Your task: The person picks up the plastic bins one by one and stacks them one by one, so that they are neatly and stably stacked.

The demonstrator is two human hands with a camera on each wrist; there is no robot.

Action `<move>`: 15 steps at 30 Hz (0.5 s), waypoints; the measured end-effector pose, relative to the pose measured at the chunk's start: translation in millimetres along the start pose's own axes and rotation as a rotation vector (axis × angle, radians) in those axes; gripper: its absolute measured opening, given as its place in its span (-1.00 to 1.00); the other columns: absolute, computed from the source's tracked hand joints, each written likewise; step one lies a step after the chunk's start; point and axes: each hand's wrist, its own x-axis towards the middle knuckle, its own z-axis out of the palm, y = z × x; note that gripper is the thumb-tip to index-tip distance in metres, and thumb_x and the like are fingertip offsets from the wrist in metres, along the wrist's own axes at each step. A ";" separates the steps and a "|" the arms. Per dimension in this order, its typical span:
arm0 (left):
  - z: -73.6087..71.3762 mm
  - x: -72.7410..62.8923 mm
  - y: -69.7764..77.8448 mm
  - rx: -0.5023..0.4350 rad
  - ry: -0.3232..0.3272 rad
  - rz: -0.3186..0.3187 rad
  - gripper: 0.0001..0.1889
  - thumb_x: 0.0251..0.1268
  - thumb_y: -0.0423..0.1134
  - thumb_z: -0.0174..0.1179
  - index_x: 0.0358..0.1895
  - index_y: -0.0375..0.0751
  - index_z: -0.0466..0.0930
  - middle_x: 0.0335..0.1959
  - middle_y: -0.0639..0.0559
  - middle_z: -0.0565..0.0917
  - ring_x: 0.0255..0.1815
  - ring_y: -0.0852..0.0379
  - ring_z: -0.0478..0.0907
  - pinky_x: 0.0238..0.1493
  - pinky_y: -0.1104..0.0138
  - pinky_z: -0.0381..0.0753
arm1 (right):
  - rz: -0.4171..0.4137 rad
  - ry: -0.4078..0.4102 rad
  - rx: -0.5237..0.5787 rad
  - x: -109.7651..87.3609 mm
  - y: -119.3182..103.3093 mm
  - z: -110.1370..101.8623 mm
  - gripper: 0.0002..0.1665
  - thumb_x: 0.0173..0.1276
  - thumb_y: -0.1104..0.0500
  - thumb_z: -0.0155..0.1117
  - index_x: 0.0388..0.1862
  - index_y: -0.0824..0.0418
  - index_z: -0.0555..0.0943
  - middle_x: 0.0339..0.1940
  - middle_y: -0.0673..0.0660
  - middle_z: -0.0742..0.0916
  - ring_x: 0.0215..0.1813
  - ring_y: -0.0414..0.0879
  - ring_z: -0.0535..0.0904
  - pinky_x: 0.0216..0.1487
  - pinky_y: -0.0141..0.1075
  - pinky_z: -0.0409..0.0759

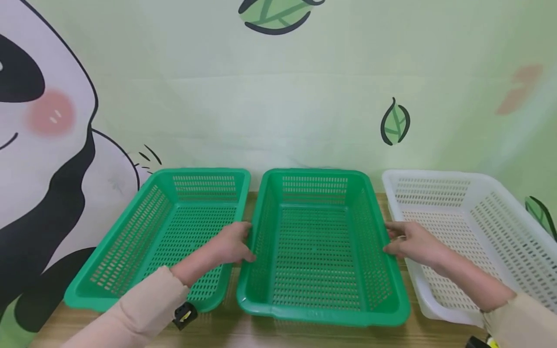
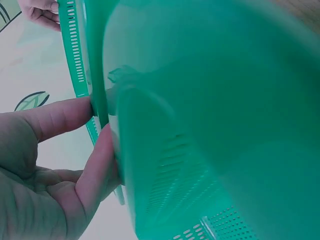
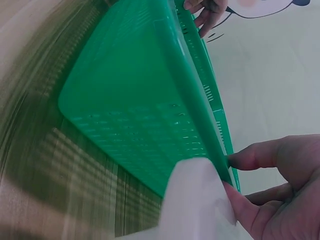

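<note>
At left is a green basket (image 1: 187,241). Next, the left hand (image 1: 232,241), thumb and fingers nearly closed, pinches the middle basket's (image 1: 313,256) left rim, toward the desk's (image 1: 217,334) back edge. The right hand (image 1: 413,241) likewise pinches its right rim, beside a white basket (image 1: 444,220).

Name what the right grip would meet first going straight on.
The middle green basket, at its right rim; the right grip appears to pinch it there, though exact depth is unclear.
</note>
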 end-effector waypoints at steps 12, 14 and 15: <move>-4.1 0.4 4.4 -0.027 -0.016 -0.032 -0.34 -0.09 -0.56 0.25 0.19 -0.54 0.22 -0.04 -0.38 0.48 -0.51 0.08 0.54 -0.52 0.34 0.60 | -0.002 0.008 0.072 -0.4 0.7 -1.4 -0.16 0.21 0.23 0.16 0.32 0.57 0.00 0.21 0.56 0.28 0.11 0.25 0.41 -0.12 -0.19 0.56; -6.2 0.3 5.5 -0.042 -0.027 -0.033 -0.28 -0.08 -0.56 0.24 0.24 -0.57 0.14 0.06 -0.45 0.41 -0.48 0.07 0.56 -0.50 0.33 0.60 | 0.000 0.008 0.074 -1.1 0.9 -2.3 -0.17 0.23 0.22 0.15 0.32 0.56 0.00 0.21 0.55 0.28 0.10 0.23 0.42 -0.12 -0.19 0.56; -7.2 0.1 6.0 -0.047 -0.032 -0.031 -0.26 -0.07 -0.56 0.24 0.25 -0.58 0.11 0.10 -0.48 0.36 -0.45 0.06 0.57 -0.49 0.33 0.61 | 0.002 0.008 0.076 -1.4 0.9 -2.7 -0.17 0.24 0.22 0.14 0.33 0.56 0.00 0.21 0.55 0.27 0.10 0.23 0.41 -0.12 -0.19 0.55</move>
